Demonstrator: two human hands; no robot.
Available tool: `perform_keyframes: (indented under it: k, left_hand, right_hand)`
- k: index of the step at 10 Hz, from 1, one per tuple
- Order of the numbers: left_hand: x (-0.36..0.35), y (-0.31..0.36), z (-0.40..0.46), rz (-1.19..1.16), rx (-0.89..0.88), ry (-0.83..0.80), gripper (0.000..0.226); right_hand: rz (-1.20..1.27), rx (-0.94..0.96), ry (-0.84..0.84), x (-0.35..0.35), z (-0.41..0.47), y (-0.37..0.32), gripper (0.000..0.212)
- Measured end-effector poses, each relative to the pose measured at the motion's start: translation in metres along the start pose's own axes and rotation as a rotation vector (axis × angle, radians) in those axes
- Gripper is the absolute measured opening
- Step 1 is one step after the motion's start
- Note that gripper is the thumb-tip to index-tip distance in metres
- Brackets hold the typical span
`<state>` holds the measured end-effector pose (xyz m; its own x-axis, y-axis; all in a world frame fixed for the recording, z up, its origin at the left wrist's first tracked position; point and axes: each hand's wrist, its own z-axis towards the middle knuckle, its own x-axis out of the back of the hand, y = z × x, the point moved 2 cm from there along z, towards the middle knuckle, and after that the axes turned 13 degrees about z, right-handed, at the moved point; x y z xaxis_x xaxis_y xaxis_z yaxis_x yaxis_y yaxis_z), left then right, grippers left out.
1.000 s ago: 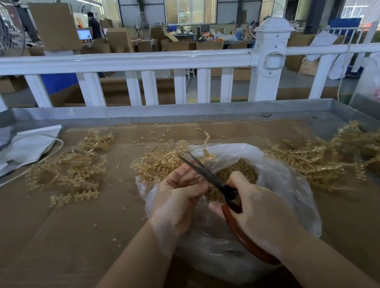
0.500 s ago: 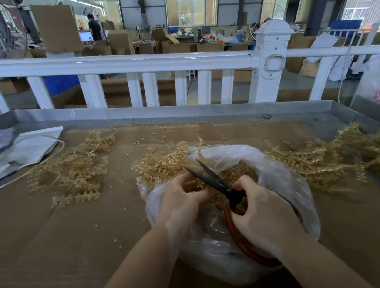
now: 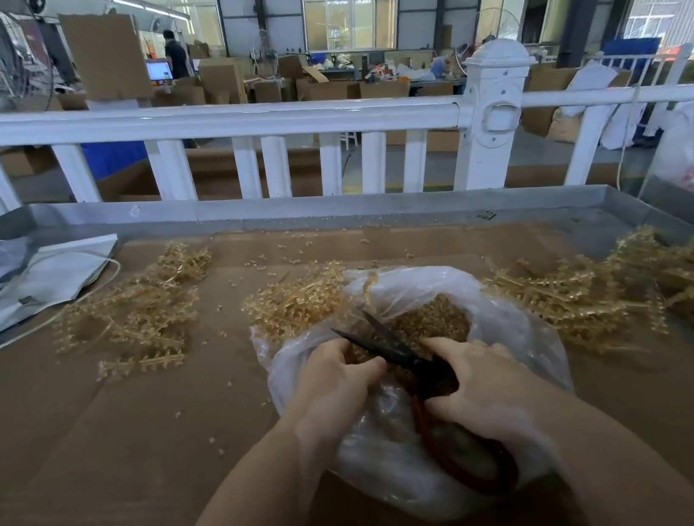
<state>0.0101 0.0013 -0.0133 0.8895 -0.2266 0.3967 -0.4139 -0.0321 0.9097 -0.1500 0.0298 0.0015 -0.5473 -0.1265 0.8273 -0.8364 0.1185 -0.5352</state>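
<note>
On our cardboard-covered tabletop (image 3: 95, 454), our right hand (image 3: 483, 386) wraps its fingers tight round the scissors (image 3: 386, 346), blades parted over the bag (image 3: 519, 327). Our left hand (image 3: 335, 380) pinches a sprig (image 3: 353, 354) beside the blades. Farther off lie loose sprigs (image 3: 138, 310).

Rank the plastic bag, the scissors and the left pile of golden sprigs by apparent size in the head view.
1. plastic bag: clearly largest.
2. left sprig pile.
3. scissors: thin, partly hidden by the right hand. They are nearer the camera and look about as long as the pile, so ranks 2 and 3 are unsure.
</note>
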Motion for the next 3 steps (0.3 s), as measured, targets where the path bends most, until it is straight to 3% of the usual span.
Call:
perform_keyframes:
  k: [2, 3]
  left_hand:
    - [0.011, -0.001, -0.009, -0.132, -0.008, -0.013, 0.017]
    - [0.019, 0.000, -0.022, -0.167, -0.025, 0.051, 0.028]
  right_hand:
    - [-0.125, 0.075, 0.238, 0.010, -0.011, 0.000, 0.062]
    - [-0.046, 0.210, 0.417, 0.012, -0.022, -0.004, 0.049]
